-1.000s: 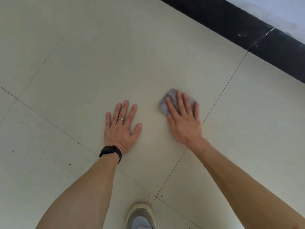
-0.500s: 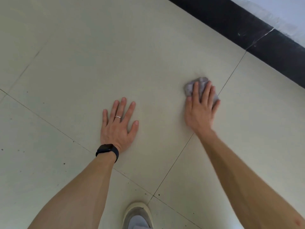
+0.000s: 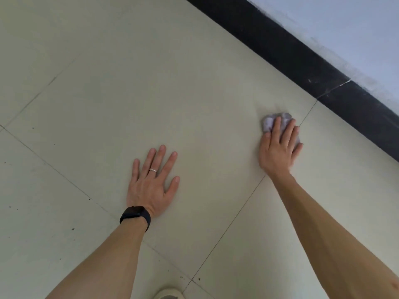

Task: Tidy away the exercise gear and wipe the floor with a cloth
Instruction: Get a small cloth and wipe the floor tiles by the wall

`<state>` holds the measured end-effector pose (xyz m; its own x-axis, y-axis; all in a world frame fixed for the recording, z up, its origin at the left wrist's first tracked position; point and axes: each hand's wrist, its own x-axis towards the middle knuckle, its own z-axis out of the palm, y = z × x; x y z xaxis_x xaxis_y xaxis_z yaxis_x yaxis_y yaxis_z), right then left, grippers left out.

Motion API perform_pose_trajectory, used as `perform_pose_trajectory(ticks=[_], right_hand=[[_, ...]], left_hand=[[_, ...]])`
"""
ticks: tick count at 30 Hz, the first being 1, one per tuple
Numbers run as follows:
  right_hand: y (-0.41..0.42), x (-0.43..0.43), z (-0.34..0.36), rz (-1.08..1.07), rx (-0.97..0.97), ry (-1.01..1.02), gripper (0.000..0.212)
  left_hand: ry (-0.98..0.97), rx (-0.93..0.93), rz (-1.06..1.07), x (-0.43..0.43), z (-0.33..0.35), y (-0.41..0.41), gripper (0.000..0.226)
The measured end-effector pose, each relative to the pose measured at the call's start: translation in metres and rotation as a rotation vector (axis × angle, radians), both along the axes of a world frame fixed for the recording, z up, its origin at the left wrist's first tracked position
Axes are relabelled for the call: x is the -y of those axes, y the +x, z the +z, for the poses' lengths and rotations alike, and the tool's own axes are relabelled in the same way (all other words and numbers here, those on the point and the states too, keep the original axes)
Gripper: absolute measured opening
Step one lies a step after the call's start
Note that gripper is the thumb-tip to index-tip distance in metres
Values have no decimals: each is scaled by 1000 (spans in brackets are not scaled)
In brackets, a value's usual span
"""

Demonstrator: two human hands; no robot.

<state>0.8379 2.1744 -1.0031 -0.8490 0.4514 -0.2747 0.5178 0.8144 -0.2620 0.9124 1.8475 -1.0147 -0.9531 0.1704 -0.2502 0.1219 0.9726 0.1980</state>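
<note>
Pale cream tiles of the floor (image 3: 151, 83) fill nearly all of my view, and a black skirting (image 3: 302, 67) runs along the foot of a light wall (image 3: 356, 29).

The cloth (image 3: 268, 123), a small grey-lilac wad, lies on the floor near the skirting but not touching it, just beside a grout line (image 3: 237, 216) that comes out from the skirting. My right hand (image 3: 278, 147) lies flat on top of it. The fingers (image 3: 287, 130) are straight and close together and press it down, so only the edge toward the skirting shows.

Farther from the skirting, well apart from the cloth, my left hand (image 3: 151, 184) rests on the same tile, palm down and fingers spread wide; I think it carries my weight. It has a ring (image 3: 153, 170) and a black band (image 3: 136, 215) at the wrist. Farthest from the skirting, the toe of a light shoe (image 3: 167, 294) shows. Some dark specks (image 3: 73, 229) sit on tiles far from the skirting.

I judge that I am in the wiping step. No exercise gear is in view, so I cannot tell if that part is done. The next move calls for firm, flat pressure while I draw the cloth along the floor beside the skirting, without letting it bunch or slip from under my palm. After that, the speckled tiles need the cloth too.
</note>
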Motion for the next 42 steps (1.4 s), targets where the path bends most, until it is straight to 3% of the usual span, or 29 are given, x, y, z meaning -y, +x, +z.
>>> perform_pose_trajectory(ticks=[2,3,7,8,10,13,16,18,23,25,27,29,31,37,39,42], right_hand=[[-13,6,5,-101,35,-41,57],[-7,17,4,-40,35,-15,57],[42,39,-1,701,-34,122,56],[31,27,-1,795,-14,112,55],[-8,-1,0,658,34,116,55],[-76,-25,2,129,73,60,57],[-124,-5,2,-165,31,-4,57],[-131,18,3,-81,35,-11,58],[-47,71,-4,715,0,85,56],[-28,68,-2,902,47,82,56],[-53,56,-1,827,83,83,55],[-84,60,0,525,91,56,56],[-87,84,-4,376,50,47,57],[15,126,-6,893,-2,86,56],[-4,114,-8,861,-10,91,55],[-47,98,-6,524,68,47,55]], left_hand=[[3,13,-4,1,1,0,65],[0,19,-4,1,1,0,65],[-7,24,-15,1,0,-1,65],[-11,23,-18,1,-1,-1,65],[-16,21,-28,2,-4,0,65],[-14,-4,-19,3,-6,0,66],[-15,-24,-33,2,-6,0,66],[-25,-19,-43,3,-5,-1,66],[-23,-1,-45,3,-3,-3,68],[-14,5,-41,3,-1,-2,68],[-16,8,-42,2,-1,-3,68],[-15,-1,-37,2,-2,-2,67],[-11,-4,-34,3,-3,-2,67],[15,24,-35,2,0,-3,68],[16,19,-30,3,0,-3,68],[13,10,-28,3,-2,-1,67]])
